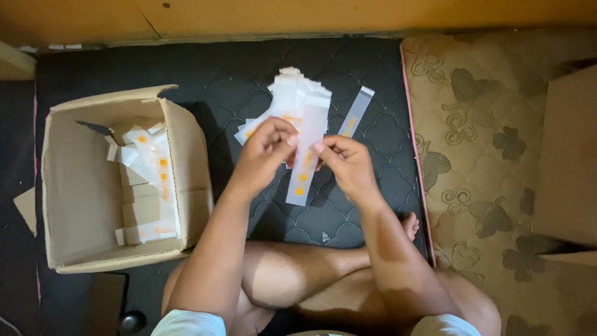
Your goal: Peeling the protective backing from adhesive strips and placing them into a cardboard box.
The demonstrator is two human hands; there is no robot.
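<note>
The left hand and the right hand meet at the centre of the view, both pinching one long clear sleeve with orange print; it hangs upright between the fingertips, its lower end toward 6 o'clock. Behind it, toward 12 o'clock, a loose fan of like sleeves lies on the dark quilted mat, and a single sleeve lies apart at 1 o'clock. At 9 o'clock an open cardboard box holds more of them in a heap.

The grip looks light and sits near the upper half, so the slippery film could likely slide free or crease if the fingers pull unevenly. The fan behind is untidy and could scatter if a wrist brushes it.

The fingertips hide the point where the sleeve is held, so whether it is being opened or folded cannot be told. A second box at 3 o'clock is cut off by the frame edge.
</note>
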